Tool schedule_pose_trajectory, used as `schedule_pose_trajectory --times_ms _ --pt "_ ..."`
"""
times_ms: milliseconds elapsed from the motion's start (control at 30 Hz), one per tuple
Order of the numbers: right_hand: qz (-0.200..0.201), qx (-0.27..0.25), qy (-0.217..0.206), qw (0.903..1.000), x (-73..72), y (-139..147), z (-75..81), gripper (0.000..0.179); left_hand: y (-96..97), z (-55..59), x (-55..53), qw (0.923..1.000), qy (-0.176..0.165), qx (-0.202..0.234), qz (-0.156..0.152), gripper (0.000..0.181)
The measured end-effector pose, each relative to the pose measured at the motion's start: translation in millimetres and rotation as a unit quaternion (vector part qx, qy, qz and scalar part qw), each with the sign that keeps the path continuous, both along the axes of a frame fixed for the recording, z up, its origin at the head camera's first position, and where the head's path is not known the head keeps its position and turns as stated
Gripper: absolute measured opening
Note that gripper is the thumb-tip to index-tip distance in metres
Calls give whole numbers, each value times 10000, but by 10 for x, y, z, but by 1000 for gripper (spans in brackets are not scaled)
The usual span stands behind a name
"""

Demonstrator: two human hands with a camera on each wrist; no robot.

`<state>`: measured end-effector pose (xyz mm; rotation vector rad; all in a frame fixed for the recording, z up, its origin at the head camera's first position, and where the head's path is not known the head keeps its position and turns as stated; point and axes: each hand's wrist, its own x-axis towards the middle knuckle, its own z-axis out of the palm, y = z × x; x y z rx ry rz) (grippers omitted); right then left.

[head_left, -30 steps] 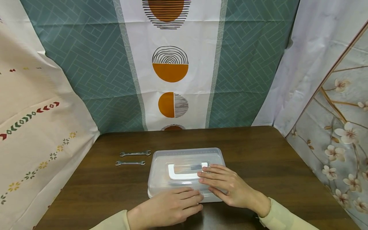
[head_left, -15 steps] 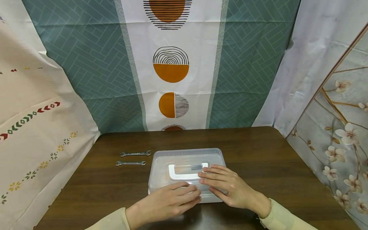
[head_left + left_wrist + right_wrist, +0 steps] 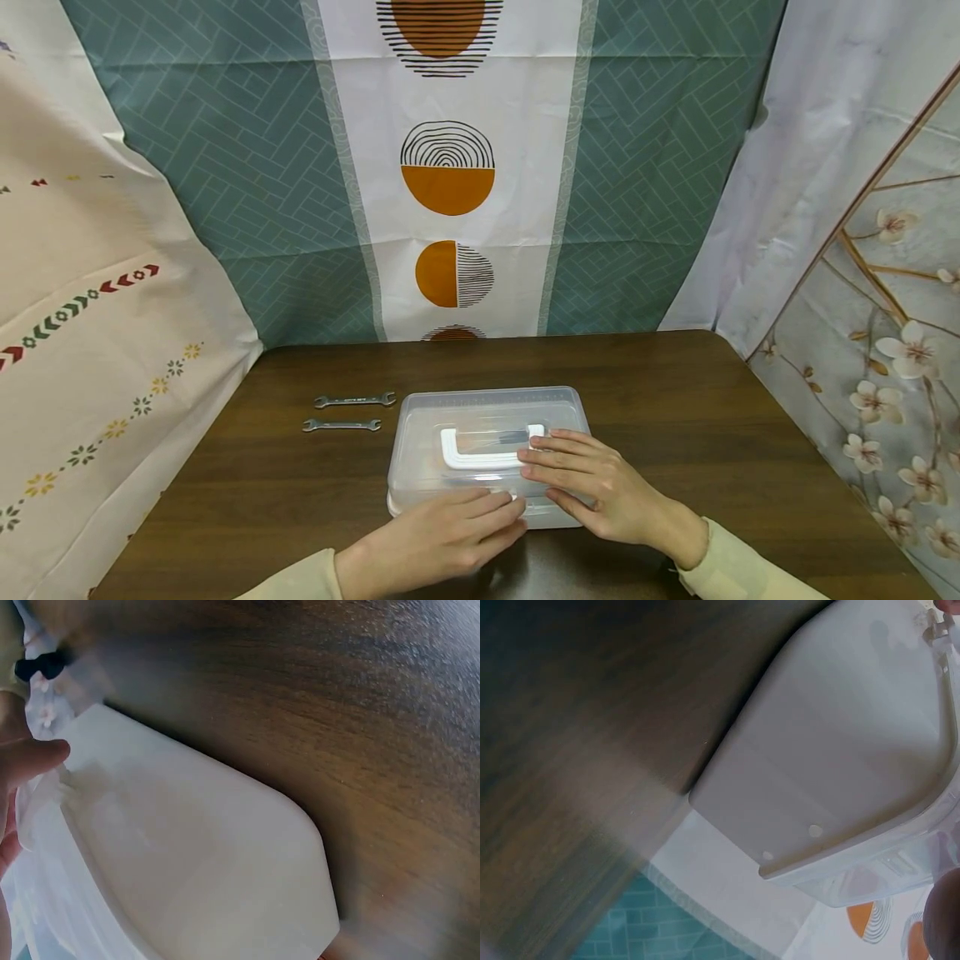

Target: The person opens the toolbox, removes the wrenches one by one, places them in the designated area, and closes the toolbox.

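Note:
A translucent plastic storage box (image 3: pixel 420 421) with a white carry handle (image 3: pixel 480 461) on its lid stands on the table, lid on. My left hand (image 3: pixel 442 535) is at the middle of the box's front edge, fingers bent over the lid. The left wrist view has the thumb (image 3: pixel 46 757) against the front latch (image 3: pixel 66 778), pinching there with the fingers behind. My right hand (image 3: pixel 600 483) rests on the lid's right side, fingers fairly straight, fingertips by the handle's right end. The box's contents are blurred through the lid.
Two open-ended wrenches lie left of the box: a longer wrench (image 3: pixel 355 400) behind a shorter wrench (image 3: pixel 341 425). The dark wooden table (image 3: pixel 675 400) ends at a patterned cloth backdrop (image 3: pixel 637 208).
My left hand rose slightly over the lid's front edge, then came back down toward the latch. The right hand, box and wrenches have stayed in place.

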<state>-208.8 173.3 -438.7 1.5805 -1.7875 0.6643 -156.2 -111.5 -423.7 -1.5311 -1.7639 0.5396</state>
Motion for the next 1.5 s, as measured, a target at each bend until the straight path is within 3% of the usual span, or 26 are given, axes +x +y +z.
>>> schedule_pose_trajectory --times_ms 333,633,933,1067,1267,1333,1500 --pt "22 12 12 10000 -3 6 0 34 14 -47 13 9993 -143 -308 140 44" --pt "42 0 -6 10000 -8 6 -6 34 39 -34 -58 9996 221 -151 -37 56" --pt "21 12 -29 10000 -4 9 -2 34 44 7 -105 9994 -27 -350 -8 46" --pt "34 -15 -14 10000 -7 8 -4 34 55 2 -112 9996 31 -261 -88 54" --pt "94 -57 -18 9999 -13 0 -5 33 95 110 -66 9998 76 -47 -150 61" --pt "118 -81 -32 9999 -12 -5 0 33 106 159 -42 9999 115 -35 -120 57" --pt "144 -139 -129 9997 4 -18 10 32 118 162 -34 9997 220 -11 -85 48"
